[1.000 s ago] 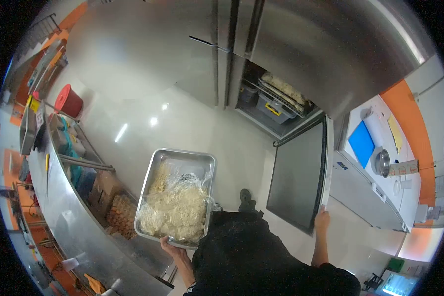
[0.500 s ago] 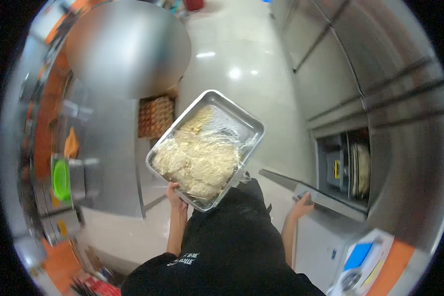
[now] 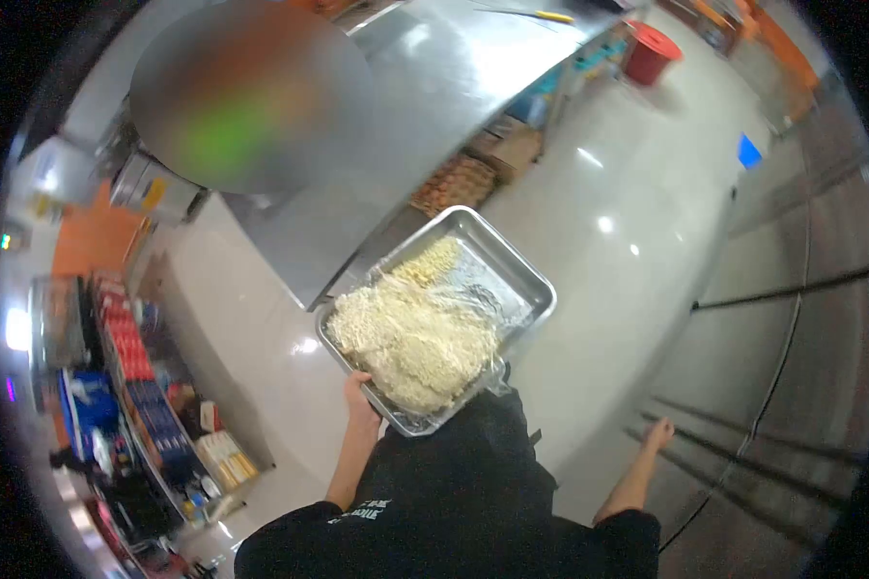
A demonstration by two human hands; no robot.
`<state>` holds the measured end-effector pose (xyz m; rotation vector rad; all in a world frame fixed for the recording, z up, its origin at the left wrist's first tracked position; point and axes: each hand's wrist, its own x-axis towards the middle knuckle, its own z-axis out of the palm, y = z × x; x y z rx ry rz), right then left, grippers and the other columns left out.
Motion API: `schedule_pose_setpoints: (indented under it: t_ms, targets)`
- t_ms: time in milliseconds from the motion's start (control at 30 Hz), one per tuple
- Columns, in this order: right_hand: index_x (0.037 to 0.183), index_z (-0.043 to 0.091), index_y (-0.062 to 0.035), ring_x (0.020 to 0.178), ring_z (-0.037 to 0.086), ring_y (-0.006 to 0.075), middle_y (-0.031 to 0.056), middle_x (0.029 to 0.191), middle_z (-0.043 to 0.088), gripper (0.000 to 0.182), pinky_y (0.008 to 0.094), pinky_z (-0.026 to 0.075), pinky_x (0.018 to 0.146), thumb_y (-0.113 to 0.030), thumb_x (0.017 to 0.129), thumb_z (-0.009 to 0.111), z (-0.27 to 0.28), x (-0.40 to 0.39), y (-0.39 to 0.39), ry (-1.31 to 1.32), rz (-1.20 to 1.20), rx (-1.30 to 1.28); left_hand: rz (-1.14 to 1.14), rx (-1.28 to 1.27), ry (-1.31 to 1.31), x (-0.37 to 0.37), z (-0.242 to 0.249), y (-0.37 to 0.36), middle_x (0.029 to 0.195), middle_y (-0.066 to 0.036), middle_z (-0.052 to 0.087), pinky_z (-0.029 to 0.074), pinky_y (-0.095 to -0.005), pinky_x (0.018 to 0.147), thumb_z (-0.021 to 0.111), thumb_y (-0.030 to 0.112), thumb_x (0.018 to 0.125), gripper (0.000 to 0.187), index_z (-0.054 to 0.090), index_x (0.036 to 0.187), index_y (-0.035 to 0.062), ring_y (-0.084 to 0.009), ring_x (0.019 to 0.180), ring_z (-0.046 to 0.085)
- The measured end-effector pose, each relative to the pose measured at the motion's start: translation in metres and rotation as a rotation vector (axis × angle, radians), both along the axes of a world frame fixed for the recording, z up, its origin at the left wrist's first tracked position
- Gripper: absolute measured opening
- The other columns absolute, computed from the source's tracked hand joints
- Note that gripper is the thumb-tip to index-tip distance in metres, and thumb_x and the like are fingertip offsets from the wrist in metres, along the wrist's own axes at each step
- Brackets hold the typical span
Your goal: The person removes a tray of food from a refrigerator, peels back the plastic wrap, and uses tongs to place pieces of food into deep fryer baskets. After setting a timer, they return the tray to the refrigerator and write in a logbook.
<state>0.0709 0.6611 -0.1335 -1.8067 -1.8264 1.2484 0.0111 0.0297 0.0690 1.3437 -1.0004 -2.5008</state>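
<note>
My left hand (image 3: 360,396) grips the near corner of a rectangular metal tray (image 3: 526,275), held level in front of my chest. Pale enoki-like mushrooms (image 3: 410,333) under clear plastic wrap fill the near part of the tray; its far end shows bare metal. My right hand (image 3: 658,434) hangs empty at my side, fingers loosely apart, close to the stainless steel fridge doors (image 3: 792,318) on the right. My dark top fills the bottom of the view.
A long stainless steel counter (image 3: 425,106) runs along the left, with egg cartons (image 3: 459,181) and boxes stored beneath it. A red bucket (image 3: 650,50) stands far down the shiny floor (image 3: 608,241). Shelves of packaged goods (image 3: 150,386) line the lower left.
I have turned away from the fridge. My right hand has let go of the fridge door, which now looks shut. The tray stays in my left hand.
</note>
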Motion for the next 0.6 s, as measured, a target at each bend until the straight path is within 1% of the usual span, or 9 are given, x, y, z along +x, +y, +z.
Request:
schedule_pose_setpoints:
  t_ms: [67, 100, 133, 167, 233, 267, 333, 533, 600]
  targets:
    - [0.108, 0.049, -0.0026, 0.06, 0.05, 0.0165, 0.0085, 0.08, 0.054, 0.027, 0.0303, 0.045, 0.05, -0.02, 0.088, 0.049, 0.014, 0.002, -0.049, -0.052, 0.118, -0.166, 0.041, -0.016, -0.074, 0.0, 0.001, 0.003, 0.097, -0.017, 0.055, 0.049, -0.0393, 0.081, 0.048, 0.015, 0.066, 0.045, 0.046, 0.106, -0.0046, -0.0298, 0.089, 0.057]
    - [0.113, 0.048, -0.0036, 0.063, 0.053, 0.0181, 0.0091, 0.084, 0.056, 0.031, 0.0307, 0.047, 0.052, -0.021, 0.088, 0.05, -0.021, 0.011, -0.06, -0.052, 0.25, -0.158, 0.038, -0.009, -0.103, -0.001, 0.0, 0.002, 0.097, -0.017, 0.055, 0.049, -0.0395, 0.082, 0.048, 0.015, 0.066, 0.045, 0.046, 0.107, -0.0044, -0.0301, 0.09, 0.057]
    - [0.115, 0.049, -0.0051, 0.069, 0.057, 0.0201, 0.0099, 0.089, 0.058, 0.033, 0.0307, 0.05, 0.057, -0.022, 0.086, 0.053, -0.057, 0.013, -0.078, 0.113, 0.246, -0.473, 0.033, -0.006, -0.13, 0.0, -0.001, 0.002, 0.098, -0.017, 0.054, 0.048, -0.0396, 0.082, 0.047, 0.015, 0.065, 0.046, 0.046, 0.107, -0.0043, -0.0303, 0.091, 0.056]
    - [0.119, 0.046, -0.006, 0.075, 0.06, 0.0224, 0.0118, 0.093, 0.059, 0.036, 0.0321, 0.053, 0.062, -0.023, 0.088, 0.05, -0.018, -0.011, -0.151, 0.168, 0.347, -0.4, 0.021, 0.029, -0.078, 0.003, -0.007, 0.0, 0.098, -0.017, 0.054, 0.048, -0.04, 0.082, 0.048, 0.015, 0.065, 0.046, 0.046, 0.107, -0.004, -0.0304, 0.09, 0.056]
    - [0.119, 0.043, -0.0049, 0.071, 0.061, 0.0211, 0.0147, 0.096, 0.059, 0.04, 0.0286, 0.053, 0.057, -0.03, 0.089, 0.046, 0.009, -0.076, -0.249, 0.388, 0.556, -0.762, 0.037, 0.077, 0.038, 0.011, -0.029, -0.007, 0.097, -0.017, 0.054, 0.048, -0.0408, 0.082, 0.048, 0.016, 0.065, 0.047, 0.046, 0.107, -0.0034, -0.0307, 0.09, 0.056]
    - [0.122, 0.043, -0.0055, 0.08, 0.06, 0.0209, 0.0145, 0.101, 0.058, 0.045, 0.0305, 0.052, 0.066, -0.038, 0.09, 0.041, 0.045, -0.106, -0.291, 0.333, 0.676, -0.857, 0.053, 0.083, 0.004, 0.007, -0.023, -0.002, 0.097, -0.017, 0.054, 0.048, -0.0411, 0.081, 0.048, 0.016, 0.065, 0.046, 0.046, 0.107, -0.0032, -0.0308, 0.09, 0.056]
    - [0.125, 0.04, -0.0068, 0.092, 0.057, 0.022, 0.0116, 0.11, 0.055, 0.049, 0.0356, 0.047, 0.081, -0.041, 0.091, 0.041, 0.089, -0.156, -0.347, 0.368, 0.537, -1.093, 0.111, 0.081, -0.066, 0.001, -0.001, 0.011, 0.097, -0.016, 0.054, 0.049, -0.0417, 0.081, 0.048, 0.016, 0.065, 0.046, 0.046, 0.107, -0.0029, -0.0309, 0.09, 0.056]
    - [0.125, 0.041, -0.0064, 0.102, 0.053, 0.0195, 0.0084, 0.115, 0.053, 0.052, 0.034, 0.043, 0.088, -0.043, 0.089, 0.046, 0.107, -0.198, -0.38, 0.378, 0.574, -1.206, 0.177, -0.052, -0.219, -0.002, 0.013, 0.015, 0.1, -0.017, 0.053, 0.047, -0.0431, 0.083, 0.049, 0.015, 0.065, 0.05, 0.044, 0.111, -0.0029, -0.0332, 0.091, 0.055]
    - [0.123, 0.043, -0.0039, 0.101, 0.054, 0.0198, 0.0084, 0.114, 0.054, 0.049, 0.0343, 0.043, 0.087, -0.04, 0.09, 0.046, 0.11, -0.201, -0.383, 0.408, 0.562, -1.208, 0.141, -0.067, -0.144, -0.004, 0.01, 0.015, 0.102, -0.019, 0.053, 0.047, -0.0439, 0.085, 0.049, 0.016, 0.065, 0.053, 0.043, 0.113, -0.0033, -0.0338, 0.093, 0.055]
